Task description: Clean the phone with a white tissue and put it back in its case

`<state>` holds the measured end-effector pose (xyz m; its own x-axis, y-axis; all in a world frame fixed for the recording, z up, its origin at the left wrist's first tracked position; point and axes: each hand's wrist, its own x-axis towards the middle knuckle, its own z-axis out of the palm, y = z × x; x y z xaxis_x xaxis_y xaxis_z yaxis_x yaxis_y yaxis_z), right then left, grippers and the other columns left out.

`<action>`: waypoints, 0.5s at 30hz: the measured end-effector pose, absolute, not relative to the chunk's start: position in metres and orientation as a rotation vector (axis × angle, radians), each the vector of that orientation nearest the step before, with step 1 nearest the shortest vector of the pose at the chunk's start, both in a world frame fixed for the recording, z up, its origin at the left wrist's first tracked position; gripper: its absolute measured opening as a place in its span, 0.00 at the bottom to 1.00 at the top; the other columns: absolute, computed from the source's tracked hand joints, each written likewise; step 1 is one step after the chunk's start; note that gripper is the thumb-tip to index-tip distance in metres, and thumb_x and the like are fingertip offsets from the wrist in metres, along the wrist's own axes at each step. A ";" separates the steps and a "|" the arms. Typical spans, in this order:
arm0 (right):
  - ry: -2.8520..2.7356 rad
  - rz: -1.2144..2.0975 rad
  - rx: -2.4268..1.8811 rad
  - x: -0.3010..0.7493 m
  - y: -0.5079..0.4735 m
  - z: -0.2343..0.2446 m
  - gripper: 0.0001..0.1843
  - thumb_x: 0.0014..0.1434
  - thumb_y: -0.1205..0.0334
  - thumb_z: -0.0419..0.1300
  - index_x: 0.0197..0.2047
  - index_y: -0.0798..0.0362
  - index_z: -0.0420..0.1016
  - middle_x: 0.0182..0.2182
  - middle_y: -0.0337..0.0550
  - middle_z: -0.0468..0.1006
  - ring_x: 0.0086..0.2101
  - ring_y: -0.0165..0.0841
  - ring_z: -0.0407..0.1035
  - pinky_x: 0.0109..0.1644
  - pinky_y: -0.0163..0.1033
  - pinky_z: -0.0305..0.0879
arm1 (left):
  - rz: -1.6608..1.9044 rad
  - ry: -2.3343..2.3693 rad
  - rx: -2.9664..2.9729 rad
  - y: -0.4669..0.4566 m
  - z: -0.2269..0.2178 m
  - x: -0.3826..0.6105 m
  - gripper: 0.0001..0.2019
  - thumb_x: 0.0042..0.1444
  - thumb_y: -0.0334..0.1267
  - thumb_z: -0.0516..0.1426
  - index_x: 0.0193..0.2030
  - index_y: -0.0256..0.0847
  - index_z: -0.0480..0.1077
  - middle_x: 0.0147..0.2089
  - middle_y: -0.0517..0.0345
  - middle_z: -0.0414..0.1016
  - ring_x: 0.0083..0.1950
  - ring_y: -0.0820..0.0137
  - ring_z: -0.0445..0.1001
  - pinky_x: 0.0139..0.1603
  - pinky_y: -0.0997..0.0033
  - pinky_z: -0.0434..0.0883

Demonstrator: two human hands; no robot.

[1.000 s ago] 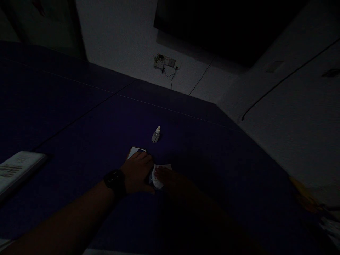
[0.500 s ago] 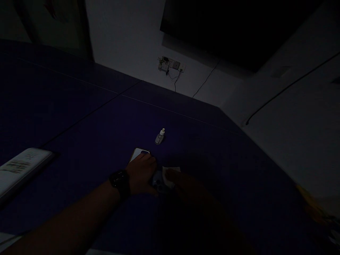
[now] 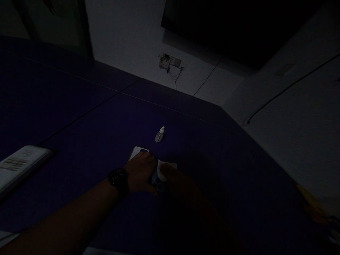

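Observation:
In the dim head view my left hand (image 3: 140, 173), with a black watch (image 3: 118, 177) on its wrist, grips the left side of a bluish phone (image 3: 158, 185). The phone lies with its round camera lenses facing up. A folded white cloth (image 3: 162, 173) is pinched in my right hand (image 3: 175, 179) and pressed on the phone's back; deep shadow hides most of that hand. Just beyond my left fingers lies a pale, dark-edged phone case or second phone (image 3: 135, 152), partly covered by the hand. A small clear bottle with a white dropper cap (image 3: 159, 135) stands farther off.
A white box (image 3: 21, 163) with printing lies at the left of the blue tabletop (image 3: 106, 117). Papers show at the near edge. Beyond the table are a wall socket strip (image 3: 172, 61) with cables and a large dark screen (image 3: 225, 28).
My right hand and the white cloth have slid slightly up and left across the phone's back. My left hand keeps its hold. The view has shifted slightly.

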<state>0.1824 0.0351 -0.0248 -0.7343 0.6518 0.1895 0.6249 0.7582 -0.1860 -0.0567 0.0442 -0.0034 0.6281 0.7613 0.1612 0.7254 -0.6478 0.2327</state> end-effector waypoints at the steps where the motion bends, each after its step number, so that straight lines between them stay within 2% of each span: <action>1: -2.718 0.141 -0.995 0.178 0.035 -0.027 0.30 0.63 0.74 0.50 0.68 0.60 0.68 0.64 0.56 0.72 0.63 0.42 0.68 0.66 0.49 0.68 | 0.359 1.247 2.704 0.044 -0.003 -0.057 0.34 0.44 0.70 0.63 0.42 0.38 0.72 0.45 0.48 0.74 0.48 0.54 0.69 0.50 0.54 0.64; 4: -2.748 0.136 -0.963 0.170 0.035 -0.030 0.30 0.61 0.74 0.51 0.66 0.61 0.70 0.64 0.57 0.72 0.63 0.43 0.68 0.66 0.49 0.68 | 0.364 1.268 2.707 0.045 -0.004 -0.057 0.35 0.44 0.70 0.63 0.41 0.37 0.72 0.45 0.47 0.74 0.48 0.54 0.69 0.50 0.54 0.64; 9: -2.752 0.207 -1.004 0.191 0.032 -0.024 0.31 0.62 0.72 0.52 0.67 0.55 0.70 0.65 0.51 0.71 0.63 0.40 0.68 0.66 0.48 0.68 | 0.381 1.259 2.717 0.046 -0.007 -0.057 0.34 0.43 0.70 0.63 0.41 0.39 0.72 0.45 0.48 0.75 0.48 0.54 0.69 0.51 0.54 0.63; 15: -2.724 0.152 -0.997 0.180 0.033 -0.034 0.31 0.63 0.73 0.51 0.69 0.57 0.66 0.66 0.54 0.69 0.64 0.41 0.66 0.67 0.50 0.67 | 0.383 1.262 2.715 0.042 -0.003 -0.057 0.35 0.45 0.69 0.63 0.43 0.37 0.73 0.46 0.47 0.75 0.48 0.54 0.69 0.51 0.54 0.64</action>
<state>0.1800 0.0327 -0.0340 -0.7397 0.6470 0.1850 0.6225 0.7623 -0.1772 -0.0569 0.0424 -0.0034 0.6195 0.7650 0.1760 0.7337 -0.6440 0.2166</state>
